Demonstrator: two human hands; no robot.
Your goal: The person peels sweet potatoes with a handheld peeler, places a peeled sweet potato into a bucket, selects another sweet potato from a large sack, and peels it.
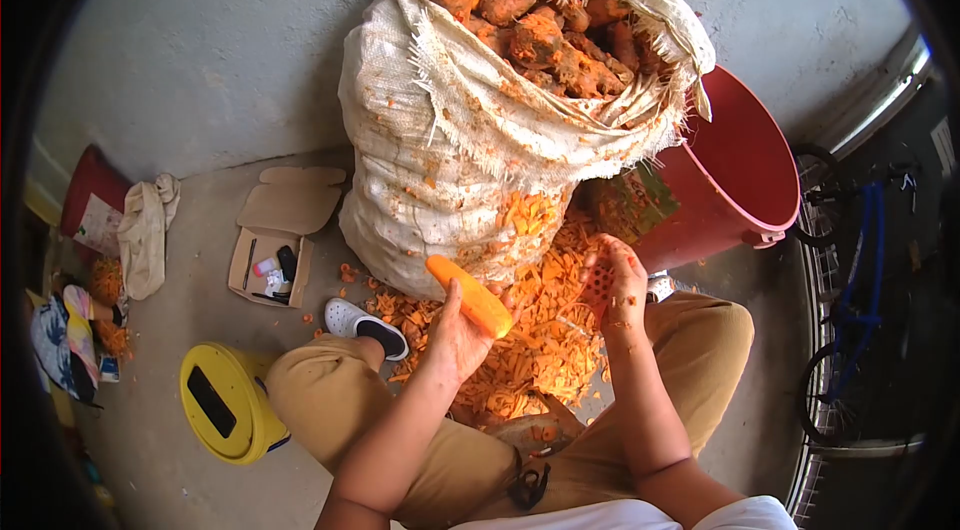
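Left hand: your left hand (452, 352) is closed around a smooth, bright orange carrot (468, 298), held slanting above the shavings, in front of the sack.
Right hand: your right hand (626, 298), raised apart from the left, has curled fingers at a red, dotted object (597, 290); you cannot tell from this view how firmly it is gripped, or what it is.
Carrot surface: the side in view looks bare of skin, so peeling on that side seems done; the underside is hidden.
Shavings: a broad heap of orange peelings (540, 360) lies between your legs and against the sack, suggesting plenty has been peeled.
Sack: the large white woven sack (385, 120) stands open, with many rough, brown-skinned roots (565, 50) near its mouth. These look unpeeled, so much seems left; its depths are hidden.
Right side: a tilted red bucket (690, 215) stands beside the sack.
Left side: a yellow bucket (264, 420) sits by your knee, a dark slab (211, 402) on its lid, with an open cardboard box (238, 265) behind.
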